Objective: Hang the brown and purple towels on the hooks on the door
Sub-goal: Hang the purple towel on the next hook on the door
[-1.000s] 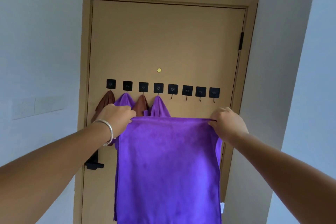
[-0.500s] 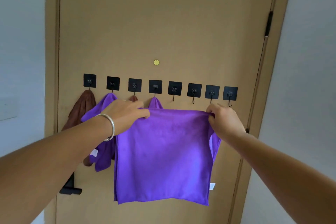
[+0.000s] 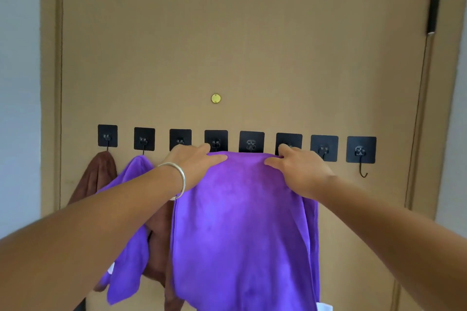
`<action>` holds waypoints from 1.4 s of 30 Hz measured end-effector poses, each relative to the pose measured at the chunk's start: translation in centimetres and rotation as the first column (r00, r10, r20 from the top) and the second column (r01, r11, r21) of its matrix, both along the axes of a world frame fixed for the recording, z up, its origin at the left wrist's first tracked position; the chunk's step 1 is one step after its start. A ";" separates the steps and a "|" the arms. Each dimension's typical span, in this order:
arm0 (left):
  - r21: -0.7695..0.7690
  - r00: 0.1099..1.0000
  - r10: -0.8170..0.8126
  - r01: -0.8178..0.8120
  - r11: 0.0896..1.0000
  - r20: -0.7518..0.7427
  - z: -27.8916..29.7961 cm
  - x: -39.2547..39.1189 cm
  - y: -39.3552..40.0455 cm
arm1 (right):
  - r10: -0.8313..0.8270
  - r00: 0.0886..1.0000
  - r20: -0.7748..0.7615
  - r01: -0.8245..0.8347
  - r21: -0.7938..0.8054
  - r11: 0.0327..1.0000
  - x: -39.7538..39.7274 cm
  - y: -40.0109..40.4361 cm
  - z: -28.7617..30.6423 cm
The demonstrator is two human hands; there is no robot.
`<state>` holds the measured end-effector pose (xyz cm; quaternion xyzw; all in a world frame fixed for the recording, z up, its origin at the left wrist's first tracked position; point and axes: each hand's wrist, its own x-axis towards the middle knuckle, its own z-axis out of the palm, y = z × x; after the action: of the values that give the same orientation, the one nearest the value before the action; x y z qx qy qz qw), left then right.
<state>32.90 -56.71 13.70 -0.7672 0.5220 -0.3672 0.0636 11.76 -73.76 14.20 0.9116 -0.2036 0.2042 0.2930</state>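
A purple towel (image 3: 242,222) is held spread against the door (image 3: 240,45), its top edge level with the lower margin of the row of eight black adhesive hooks (image 3: 361,150). The left hand (image 3: 194,164) grips the towel's upper left corner just below the fourth hook from the left (image 3: 216,141), thumb lying along the front of the cloth; the right hand (image 3: 300,169) pinches the upper right corner directly beneath the sixth hook (image 3: 288,144), fingers curled over the edge. The fifth hook (image 3: 251,142) stands bare above the middle of the stretched edge, its prong hidden behind the cloth. Two brown towels and one purple towel (image 3: 129,222) are seen hung to the left, on the first hook (image 3: 107,136) and its neighbours; the leftmost brown towel (image 3: 98,174) hangs from the first. Whether a further towel hangs on the fourth hook cannot be told, as the held cloth covers that area. The seventh and eighth hooks at the right are free. It is judged that the step in hand is the seating of this towel on a free hook. For sound execution, the edge should be gathered towards one point, lifted slightly above the prong, and lowered so that the cloth is caught well inside the curve. A loop or label, if present, is not visible. Grip should be released only once the weight is seen to be borne, since a shallow catch on smooth fabric is likely to slip.
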 end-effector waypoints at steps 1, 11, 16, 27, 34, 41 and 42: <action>0.003 1.000 0.001 -0.001 1.000 -0.015 0.1 0.4 -0.6 | -0.014 1.000 0.003 0.014 0.005 1.000 0.6 -0.6 0.2; 0.080 1.000 0.006 -0.004 0.997 -0.031 0.6 1.4 -5.2 | -0.107 0.994 0.020 0.108 -0.065 0.992 4.3 -2.4 -0.1; 0.178 0.998 -0.003 -0.008 0.984 0.063 -0.6 -0.4 -6.2 | -0.128 0.988 -0.080 0.124 -0.061 0.990 4.3 -1.9 -2.3; 0.407 0.985 -0.082 0.137 0.903 -0.149 -5.4 -2.5 -7.0 | -0.102 0.985 -0.138 0.090 -0.094 0.992 5.0 -1.6 -7.4; 0.512 0.998 -0.045 0.055 0.857 -0.031 -5.5 -2.1 -5.5 | -0.020 0.991 -0.130 0.023 0.018 1.000 3.9 -1.7 -8.4; 0.231 0.986 -0.104 0.073 0.970 0.126 1.9 -2.8 -5.8 | -0.007 0.994 0.109 0.008 -0.006 1.000 1.5 -0.6 -6.3; 0.172 0.976 -0.141 0.112 0.979 0.168 2.6 -3.0 -6.2 | -0.032 0.986 0.162 0.035 -0.017 0.999 0.9 -0.5 -5.8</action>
<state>29.85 -62.94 16.26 -0.6884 0.5903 -0.3945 0.1484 12.70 -74.28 8.43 0.8855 -0.2401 0.2745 0.2879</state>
